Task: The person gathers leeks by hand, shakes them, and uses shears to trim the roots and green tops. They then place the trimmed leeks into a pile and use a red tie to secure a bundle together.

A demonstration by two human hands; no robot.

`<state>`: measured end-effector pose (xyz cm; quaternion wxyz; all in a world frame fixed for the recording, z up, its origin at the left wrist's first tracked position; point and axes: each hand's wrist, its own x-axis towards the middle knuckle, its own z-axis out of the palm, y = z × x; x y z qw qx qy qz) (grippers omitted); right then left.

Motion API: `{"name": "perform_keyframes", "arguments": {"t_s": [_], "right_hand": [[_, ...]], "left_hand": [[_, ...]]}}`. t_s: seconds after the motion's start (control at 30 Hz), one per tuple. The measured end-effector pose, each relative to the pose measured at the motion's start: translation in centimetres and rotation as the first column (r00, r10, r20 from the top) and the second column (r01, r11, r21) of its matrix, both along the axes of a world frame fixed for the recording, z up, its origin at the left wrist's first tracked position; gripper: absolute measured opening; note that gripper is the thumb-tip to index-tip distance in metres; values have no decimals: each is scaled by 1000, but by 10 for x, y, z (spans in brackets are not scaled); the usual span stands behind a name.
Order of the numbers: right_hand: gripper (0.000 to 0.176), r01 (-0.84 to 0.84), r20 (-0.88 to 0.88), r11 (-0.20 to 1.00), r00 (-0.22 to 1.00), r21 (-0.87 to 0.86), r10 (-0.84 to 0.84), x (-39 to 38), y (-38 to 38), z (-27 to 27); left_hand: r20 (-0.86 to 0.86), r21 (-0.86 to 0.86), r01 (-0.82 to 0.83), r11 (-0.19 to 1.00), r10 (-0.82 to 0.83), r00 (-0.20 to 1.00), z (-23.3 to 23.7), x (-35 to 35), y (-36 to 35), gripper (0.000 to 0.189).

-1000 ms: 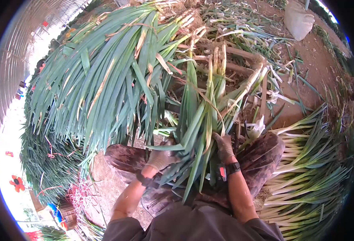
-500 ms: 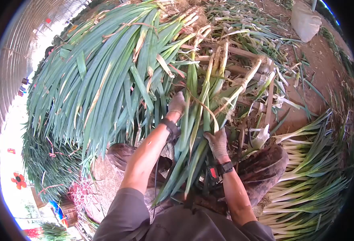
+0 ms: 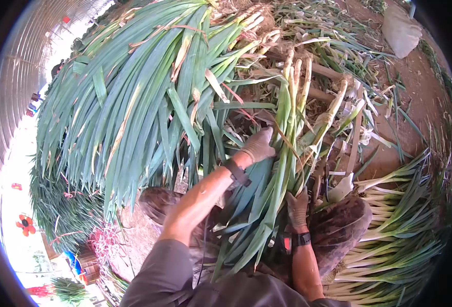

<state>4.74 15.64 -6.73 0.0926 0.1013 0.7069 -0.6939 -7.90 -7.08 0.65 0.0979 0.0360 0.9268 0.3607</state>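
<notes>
Right hand [image 3: 297, 207] first: gloved, fingers wrapped tight round the leafy lower part of the bunch [image 3: 282, 169] of green onions, just above my knee [image 3: 338, 225]. That grip is clamped. Left hand [image 3: 257, 145], gloved too, sits higher up against the stalks, fingers curled onto them from the side; whether it closes right round, I can't tell from here.

To do this well, I reckon the right hand should be the anchor, squeezing firm but not so hard the hollow leaves crush, while the left gathers the stalks so the white ends line up. Loose leaves hang out below, so a slack hold could let a stalk slide free.

The bunch itself: long, pale stalks at the far end with rooty, earthy tips, going to deep green leaves towards me, some yellowed and dry. It lies across my lap, pointing away. Left of it spreads a big pile [image 3: 133, 92] of the same onions; to my right, a neat stack [image 3: 400, 215] with white stalks showing. Beyond that, bare dirt [image 3: 415, 92] and a sack [image 3: 401, 28].
</notes>
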Motion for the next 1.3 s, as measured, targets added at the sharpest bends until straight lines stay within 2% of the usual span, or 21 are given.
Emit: {"name": "perform_keyframes", "arguments": {"t_s": [0.03, 0.07, 0.13, 0.2, 0.23, 0.33, 0.47, 0.57, 0.67, 0.7, 0.8, 0.9, 0.93, 1.0, 1.07, 1.1, 1.13, 1.17, 1.2, 1.27, 1.3], "right_hand": [[49, 7, 1, 1000, 1000, 2, -7, 1, -1, -2], [48, 12, 3, 1000, 1000, 5, -12, 1, -1, -4], [49, -24, 47, 999, 999, 36, 22, -2, 0, -1], [49, -25, 75, 1000, 997, 18, 23, 1, 0, -1], [49, -13, 73, 1000, 997, -15, 14, 0, -2, -2], [50, 7, 66, 997, 998, -80, -2, -2, -1, -4], [50, 14, 113, 994, 994, -106, -1, -2, -1, -1], [50, 17, 122, 992, 993, -122, -2, -5, -1, 0], [52, 23, 135, 985, 991, -171, 0, -3, 0, -10], [52, 21, 135, 984, 991, -179, 4, -4, 0, -9], [55, 22, 137, 967, 990, -252, 13, -6, -3, 5], [58, 26, 130, 955, 991, -297, 14, -6, -4, 11], [58, 29, 126, 952, 992, -306, 10, -6, -4, 11], [58, 12, 136, 966, 990, -260, 24, -8, -1, 13], [57, 1, 136, 970, 990, -243, 33, -7, -2, 16], [56, 0, 126, 969, 992, -247, 32, -8, -2, 17], [56, 2, 122, 969, 992, -248, 29, -7, -2, 18], [56, -2, 110, 970, 993, -243, 30, -7, -2, 18], [56, -7, 95, 971, 995, -237, 31, -11, -2, 18], [56, -23, 68, 974, 997, -227, 39, -9, -3, 18], [56, -15, 116, 957, 992, -291, 51, -9, -3, 18]], "left_hand": [[-72, 54, 61, 997, -57, 996, 4, 1, -10, 63], [31, -36, 129, 991, -128, 991, 10, -1, -27, 67], [112, 49, -66, 997, 60, 992, 18, -5, -53, 47], [-157, -149, -374, 915, 351, 923, 18, -3, -62, 29], [-201, -303, -295, 906, 242, 949, 5, -8, -73, 27], [-280, -435, -201, 878, 81, 957, -29, -27, -71, 33], [-325, -521, -235, 821, 64, 944, -41, -45, -46, 34], [-582, -642, -312, 701, -181, 792, -58, -63, -52, 28], [-562, -514, -302, 803, -49, 825, -61, -67, -64, 22], [-502, -274, -422, 864, 246, 829, -61, -68, -65, 14], [-412, 177, -525, 833, 547, 729, -54, -64, -82, 20], [-154, 240, -512, 825, 553, 819, -17, -42, -95, 26], [-94, 245, -535, 809, 569, 817, -36, -41, -114, 25], [26, 415, -574, 706, 622, 783, -18, -17, -93, 25], [85, 473, -565, 676, 603, 793, 27, 24, -53, 25], [53, 426, -529, 734, 563, 825, 10, 39, -60, 26], [140, 361, -579, 731, 571, 809, 27, 60, -49, 27], [55, 364, -521, 772, 541, 839, 9, 78, -53, 29], [133, 525, -456, 719, 459, 878, 30, 105, -28, 25], [18, 148, -408, 901, 410, 912, 61, 146, -12, 19], [74, 246, -450, 858, 446, 892, 73, 158, -17, 18]]}}
